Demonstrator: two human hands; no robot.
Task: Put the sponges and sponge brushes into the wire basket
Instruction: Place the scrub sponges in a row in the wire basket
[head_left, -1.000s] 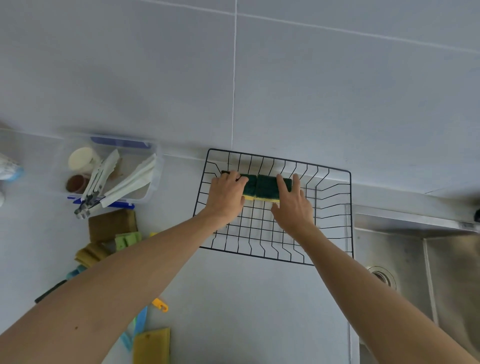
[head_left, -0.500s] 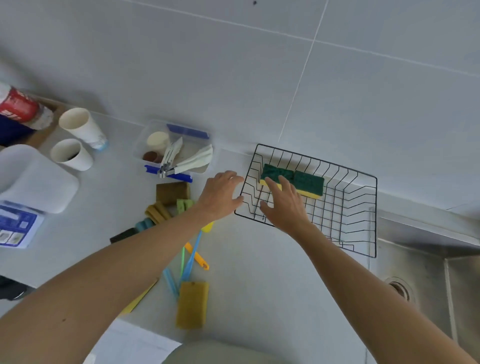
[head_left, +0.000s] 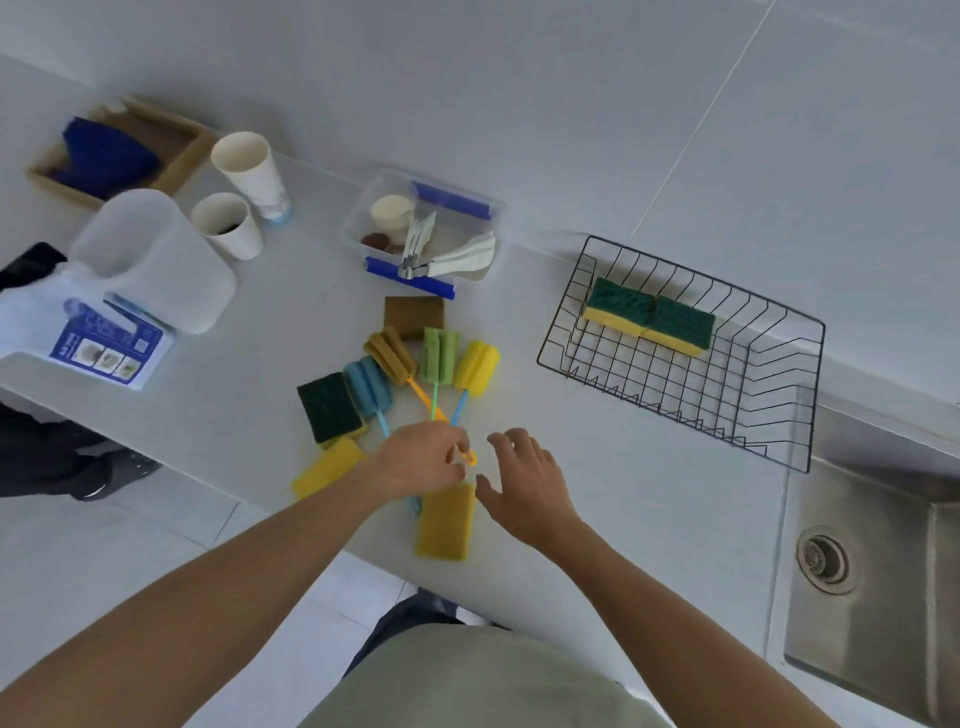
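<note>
Head view, wire basket (head_left: 779, 374): black wire, open grid, on the counter by the steel sink (head_left: 883, 571). Two green-and-yellow scouring sponges (head_left: 649, 319) already lie side by side at its far end.

Head view, what remains: four sponge brushes (head_left: 415, 364) fanned on the counter, heads ribbed foam in blue, tan, green and yellow, on thin plastic handles that cross near your hands. Around them lie a dark green scouring sponge (head_left: 328, 407), a brown sponge (head_left: 414, 316) and two plain yellow sponges (head_left: 445, 522).

Head view, left hand (head_left: 421, 462): your fingers curl down over the handle ends, with the orange loop showing at your fingertips. Whether you already pinch a handle, I cannot tell.

Head view, right hand (head_left: 524, 483): fingers spread loosely, holding nothing, just right of the handles and beside the nearer yellow sponge.

Risk, tangle: the handles overlap, so lifting one will likely drag its neighbours or flick a light foam head off the counter edge.

Risk, basket: slim handles could slip through the wide wire gaps if you drop them end first.
</note>
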